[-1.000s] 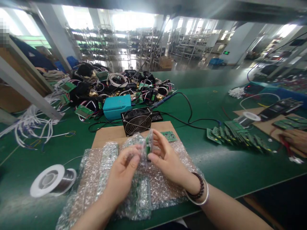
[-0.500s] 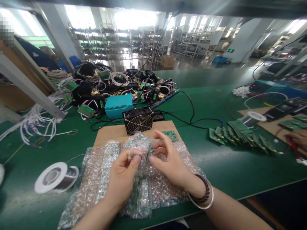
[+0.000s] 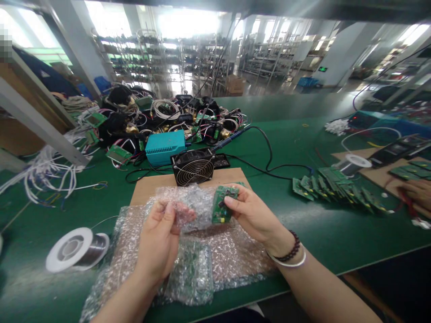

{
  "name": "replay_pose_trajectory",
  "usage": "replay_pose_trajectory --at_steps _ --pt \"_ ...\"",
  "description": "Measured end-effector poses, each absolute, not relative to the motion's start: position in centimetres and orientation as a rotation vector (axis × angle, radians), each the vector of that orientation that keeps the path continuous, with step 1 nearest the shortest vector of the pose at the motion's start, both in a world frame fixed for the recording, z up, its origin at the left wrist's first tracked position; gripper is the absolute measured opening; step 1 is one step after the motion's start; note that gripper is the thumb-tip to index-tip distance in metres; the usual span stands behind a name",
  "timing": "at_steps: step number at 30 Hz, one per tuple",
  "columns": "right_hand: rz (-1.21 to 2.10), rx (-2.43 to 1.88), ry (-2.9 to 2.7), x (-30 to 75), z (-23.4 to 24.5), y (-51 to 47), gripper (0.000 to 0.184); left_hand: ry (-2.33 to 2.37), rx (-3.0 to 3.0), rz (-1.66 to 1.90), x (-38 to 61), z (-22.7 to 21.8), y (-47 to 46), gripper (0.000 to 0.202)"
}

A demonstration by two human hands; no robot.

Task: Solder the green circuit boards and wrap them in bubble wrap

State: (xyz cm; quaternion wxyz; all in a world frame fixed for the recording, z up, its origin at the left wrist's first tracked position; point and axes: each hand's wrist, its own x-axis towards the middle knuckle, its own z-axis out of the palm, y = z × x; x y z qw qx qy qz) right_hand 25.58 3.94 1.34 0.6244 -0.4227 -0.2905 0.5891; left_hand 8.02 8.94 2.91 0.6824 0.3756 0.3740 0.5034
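Note:
Between the fingers of my left hand (image 3: 160,237) is a piece of clear bubble wrap (image 3: 198,202). A green circuit board (image 3: 222,205) with a yellow part at its lower edge is pinched in my right hand (image 3: 256,217), just right of the wrap. Whether the board's left edge touches the wrap I cannot tell. Below my hands lies a bubble-wrapped bundle (image 3: 193,269) with green showing through. More bubble wrap (image 3: 242,255) is spread under it, over a sheet of brown cardboard (image 3: 144,190).
A black fan (image 3: 193,170) and a teal box (image 3: 164,147) stand behind my hands. A solder spool (image 3: 77,249) sits left. Several circuit boards (image 3: 336,188) lie right, near a co-worker's hand (image 3: 417,195). Wired assemblies (image 3: 168,110) are heaped at the back.
The circuit board has come out of the bubble wrap into my right hand, which was empty beside it. My left hand has moved left with the wrap.

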Motion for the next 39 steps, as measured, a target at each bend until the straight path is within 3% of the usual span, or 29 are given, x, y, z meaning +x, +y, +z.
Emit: replay_pose_trajectory --at_steps 5,13,19,26,30,32,34,39 --pt "1.522 -0.904 -0.701 26.6 1.3 4.3 0.043 0.852 0.827 1.194 8.2 2.6 9.3 0.037" --pt "1.273 -0.939 -0.81 27.6 1.8 4.7 0.03 0.899 0.749 1.342 8.0 2.6 9.9 0.037" --pt "1.625 -0.791 -0.996 28.8 2.0 4.3 0.035 0.895 0.86 1.295 8.2 2.1 9.4 0.034" --pt "1.459 -1.031 -0.833 31.1 2.4 4.5 0.039 1.0 0.798 1.335 8.3 2.3 9.2 0.041" --pt "1.313 -0.967 -0.793 33.8 3.0 3.7 0.041 1.033 0.828 1.541 7.8 2.2 10.1 0.036" --pt "1.096 -1.098 -0.759 34.8 2.7 4.0 0.042 0.999 0.978 1.394 7.8 1.9 9.8 0.03" --pt "0.874 -1.32 -0.749 35.0 1.7 4.8 0.045 0.868 1.17 1.01 8.0 1.4 8.7 0.024" --pt "0.724 -1.553 -0.809 33.9 -1.5 7.0 0.047 0.4 1.534 0.297 8.1 1.0 6.0 0.04"
